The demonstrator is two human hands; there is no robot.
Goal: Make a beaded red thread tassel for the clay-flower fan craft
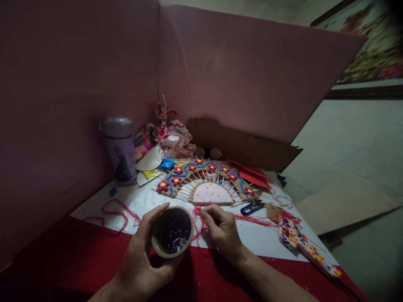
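Note:
My left hand (138, 262) is wrapped round a small round cup (168, 216), tilted so its mouth faces me. Inside lie dark purple, shiny small pieces, perhaps beads, with a pale strand among them. My right hand (224, 230) is to the right of the cup, thumb and forefinger pinched together beside loose red thread (197, 224). Whether anything is between those fingertips I cannot make out. Just beyond both hands lies a fan-shaped craft of thin sticks and woven brown cord (201, 168), with pink-and-yellow flowers, a wavy blue line and a half-round spotted panel (212, 193).
At the left stands a purple tumbler (121, 153). A blue cutter (250, 208) and a flower-patterned glue gun (315, 251) lie at the right, its cord running off the front. Red sheets (255, 176), crumpled pink fabric (178, 140) and brown cardboard (239, 142) fill the back, before pink panels (236, 75).

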